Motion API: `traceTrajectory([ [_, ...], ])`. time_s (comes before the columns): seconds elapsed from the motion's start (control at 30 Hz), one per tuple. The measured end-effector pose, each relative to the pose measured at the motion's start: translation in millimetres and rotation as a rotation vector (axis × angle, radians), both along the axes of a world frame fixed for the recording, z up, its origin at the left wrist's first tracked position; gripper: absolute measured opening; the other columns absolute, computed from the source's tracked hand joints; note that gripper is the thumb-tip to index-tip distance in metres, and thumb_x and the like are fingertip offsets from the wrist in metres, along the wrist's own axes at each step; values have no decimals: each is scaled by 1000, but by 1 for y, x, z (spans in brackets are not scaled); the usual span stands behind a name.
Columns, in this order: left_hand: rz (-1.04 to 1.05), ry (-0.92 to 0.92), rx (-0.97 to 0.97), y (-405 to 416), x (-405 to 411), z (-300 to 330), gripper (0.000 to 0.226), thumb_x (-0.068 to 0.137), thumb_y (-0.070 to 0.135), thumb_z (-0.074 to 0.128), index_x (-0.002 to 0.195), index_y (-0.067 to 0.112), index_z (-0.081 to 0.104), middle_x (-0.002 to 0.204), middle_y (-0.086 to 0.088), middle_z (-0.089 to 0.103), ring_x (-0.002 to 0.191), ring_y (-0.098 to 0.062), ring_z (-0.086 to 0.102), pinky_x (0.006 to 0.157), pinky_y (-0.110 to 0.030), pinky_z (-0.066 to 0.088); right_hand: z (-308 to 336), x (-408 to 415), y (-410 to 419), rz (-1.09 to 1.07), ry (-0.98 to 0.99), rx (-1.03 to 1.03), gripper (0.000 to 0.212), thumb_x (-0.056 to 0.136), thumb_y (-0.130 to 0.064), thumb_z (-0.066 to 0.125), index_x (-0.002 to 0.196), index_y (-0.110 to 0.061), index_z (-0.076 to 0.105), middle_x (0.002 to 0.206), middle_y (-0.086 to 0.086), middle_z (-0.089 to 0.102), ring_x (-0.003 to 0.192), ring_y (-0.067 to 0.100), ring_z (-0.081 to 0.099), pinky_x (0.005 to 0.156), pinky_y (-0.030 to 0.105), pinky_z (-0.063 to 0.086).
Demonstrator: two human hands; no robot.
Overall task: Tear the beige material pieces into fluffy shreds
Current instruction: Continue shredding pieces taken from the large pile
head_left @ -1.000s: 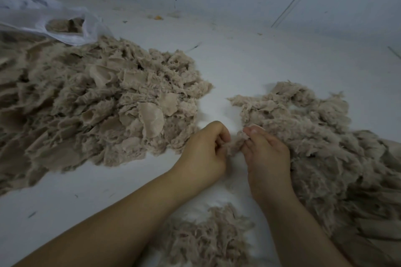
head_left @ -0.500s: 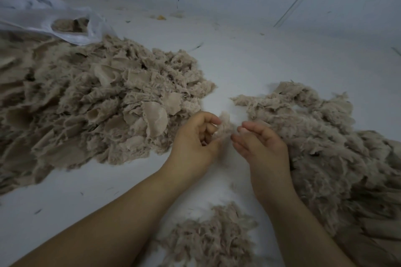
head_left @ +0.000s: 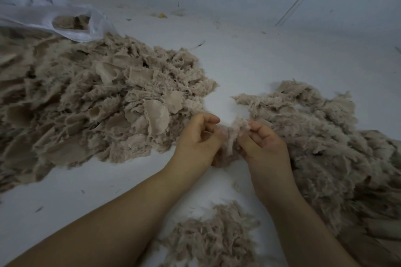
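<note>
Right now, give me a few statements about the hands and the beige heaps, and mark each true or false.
1. Both hands pinch one fluffy tuft between them. True: left hand and right hand each grip a side.
2. The left heap holds flat, untorn pieces. True.
3. The plastic bag lies at the near right. False: it lies at the far left, behind the left heap.
4. The right hand is flat on the white surface. False: its fingers curl on the tuft.
5. A small heap of shreds lies between the forearms. True.
</note>
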State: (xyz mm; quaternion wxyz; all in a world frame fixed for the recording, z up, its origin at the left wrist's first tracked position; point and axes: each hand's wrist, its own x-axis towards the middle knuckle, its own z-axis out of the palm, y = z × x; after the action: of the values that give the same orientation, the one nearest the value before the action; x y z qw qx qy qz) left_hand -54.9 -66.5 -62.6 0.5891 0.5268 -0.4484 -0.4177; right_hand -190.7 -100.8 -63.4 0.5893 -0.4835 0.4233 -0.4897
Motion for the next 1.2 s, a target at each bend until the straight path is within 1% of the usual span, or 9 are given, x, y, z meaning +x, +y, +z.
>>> traceTrajectory([
  [0.13,-110,-68,51,-2,-1,-1,25,88,13,71,111,10,61,83,-6,68,56,-11,61,49,-23,49,-1,1,0,3,2,-11,28,96,-1,58,87,-22,72,80,4,75,75,17,70,68,28,58],
  [0.27,-126,-128,9,-1,-4,-4,43,72,28,82,105,34,56,80,18,64,60,-5,58,54,-24,48,1,1,3,36,-20,41,29,97,-8,61,78,-25,74,84,19,70,78,30,64,71,42,54],
  [0.37,-144,-159,-16,0,-8,-7,19,90,17,69,103,26,57,70,-1,65,60,-20,59,55,-37,49,2,0,1,61,-43,63,22,97,-11,62,78,-17,72,84,22,70,73,31,64,63,37,55],
  [0.43,-101,-144,-18,0,-7,-6,5,98,11,56,96,13,60,68,-14,63,56,-21,55,53,-34,45,2,-1,-1,62,-27,42,20,96,-10,63,79,-14,72,83,21,71,73,30,65,64,36,56],
  [0.6,-78,4,29,-2,0,-2,29,103,15,46,81,-1,58,55,-11,58,45,-20,52,45,-26,44,-1,3,-1,50,-3,21,20,97,-12,59,83,-1,69,85,42,59,73,47,56,78,66,50],
  [0.73,-69,-17,7,-1,-4,-3,33,101,16,51,78,-6,57,53,-15,56,43,-19,51,44,-24,43,-2,2,0,64,22,1,25,97,-19,62,89,4,69,79,30,68,67,35,65,65,43,57],
  [0.87,-50,12,5,-1,-4,-3,30,101,11,50,77,-5,59,57,-19,55,47,-23,49,45,-26,41,-4,1,-2,22,37,62,11,93,-3,64,84,3,67,90,42,61,72,36,59,70,47,54],
  [1.03,-77,-8,45,-1,-4,0,13,94,2,58,81,2,55,61,-16,54,48,-22,49,48,-30,41,-3,-2,-2,55,46,61,16,91,5,59,92,-3,73,83,26,72,72,32,70,67,38,59],
  [1.2,-64,-4,59,-5,-1,3,25,95,14,61,85,-9,54,68,-21,55,55,-26,50,52,-35,45,-1,-1,0,97,72,17,15,91,3,66,105,-2,69,84,12,77,70,17,74,58,21,56],
])
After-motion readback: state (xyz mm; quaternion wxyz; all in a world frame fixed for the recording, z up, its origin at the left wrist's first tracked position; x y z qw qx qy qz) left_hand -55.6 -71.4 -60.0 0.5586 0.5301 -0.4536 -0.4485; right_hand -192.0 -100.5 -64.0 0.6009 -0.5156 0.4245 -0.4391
